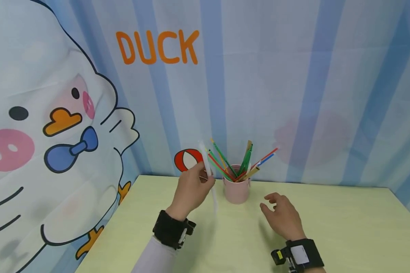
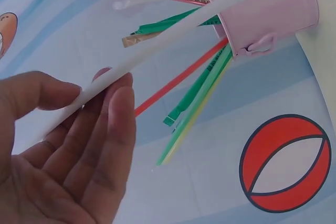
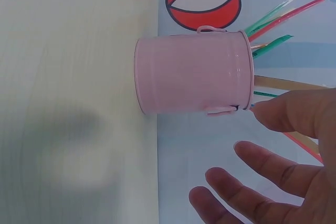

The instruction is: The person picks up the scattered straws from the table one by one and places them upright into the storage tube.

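Observation:
A white straw is pinched between the thumb and fingers of my left hand, held slanting in the air to the left of a small pink bucket. In the left wrist view the straw's far end overlaps the bucket's wall. Several straws in red, green, blue and yellow stick out of the bucket, some in printed wrappers, such as a green wrapped one. My right hand hovers right of the bucket, fingers loosely bent and apart, with nothing in them. The straws' lower ends are hidden inside the bucket.
The pale yellow table runs back to a blue striped cloth printed with a duck and a red-and-white ball. The bucket stands near the table's back edge, with small side handles.

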{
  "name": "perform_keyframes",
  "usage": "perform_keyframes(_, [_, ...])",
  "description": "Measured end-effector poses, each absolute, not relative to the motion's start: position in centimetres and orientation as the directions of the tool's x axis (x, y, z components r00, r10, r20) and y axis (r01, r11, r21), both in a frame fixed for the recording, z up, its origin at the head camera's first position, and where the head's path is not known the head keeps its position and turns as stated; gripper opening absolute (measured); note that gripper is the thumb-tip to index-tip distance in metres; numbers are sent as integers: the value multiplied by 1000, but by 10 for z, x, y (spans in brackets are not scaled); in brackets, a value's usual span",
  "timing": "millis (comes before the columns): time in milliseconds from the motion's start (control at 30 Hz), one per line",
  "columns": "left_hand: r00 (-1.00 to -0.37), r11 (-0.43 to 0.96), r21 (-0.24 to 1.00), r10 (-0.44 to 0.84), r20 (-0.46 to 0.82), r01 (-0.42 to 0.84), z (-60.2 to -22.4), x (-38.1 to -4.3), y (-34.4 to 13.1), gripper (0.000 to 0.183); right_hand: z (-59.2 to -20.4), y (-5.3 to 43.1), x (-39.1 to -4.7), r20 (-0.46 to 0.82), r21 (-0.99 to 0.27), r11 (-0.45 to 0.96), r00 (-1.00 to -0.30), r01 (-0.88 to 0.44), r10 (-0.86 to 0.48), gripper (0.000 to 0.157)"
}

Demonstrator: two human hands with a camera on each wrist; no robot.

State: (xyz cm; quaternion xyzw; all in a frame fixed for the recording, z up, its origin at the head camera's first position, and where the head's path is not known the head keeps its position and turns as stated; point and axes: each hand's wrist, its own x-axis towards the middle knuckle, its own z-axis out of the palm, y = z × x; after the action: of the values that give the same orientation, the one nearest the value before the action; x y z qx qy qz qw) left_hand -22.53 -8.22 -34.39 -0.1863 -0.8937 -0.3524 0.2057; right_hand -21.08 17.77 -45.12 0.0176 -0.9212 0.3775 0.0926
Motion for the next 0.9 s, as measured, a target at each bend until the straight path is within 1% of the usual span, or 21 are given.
perform_keyframes(100, [-840,683,557,159,518,473,-342,-238,-77,6,-453,178,-211,191,-690,715,-981,-108,36,36])
perform_keyframes(267, [-826,673,569,114,553,474,-342,-256,-66,9,-454,179,-212,198,-692,713,-980,-114,36,34])
perform_keyframes(433, [-800,627,602,58,597,494,-345,-271,-56,9,-453,179,-211,196,-691,715,-980,-109,41,33])
perform_keyframes(533, [-798,604,621,40,601,499,-350,-279,-53,7,-452,179,-210,195,-692,715,-980,-104,46,33])
perform_keyframes(667, [-814,595,639,46,579,488,-362,-286,-49,8,-453,178,-210,195,-689,718,-979,-99,52,33])
perform_keyframes(900, [-863,648,634,74,500,422,-385,-297,-41,19,-454,178,-209,198,-690,718,-978,-97,58,33])
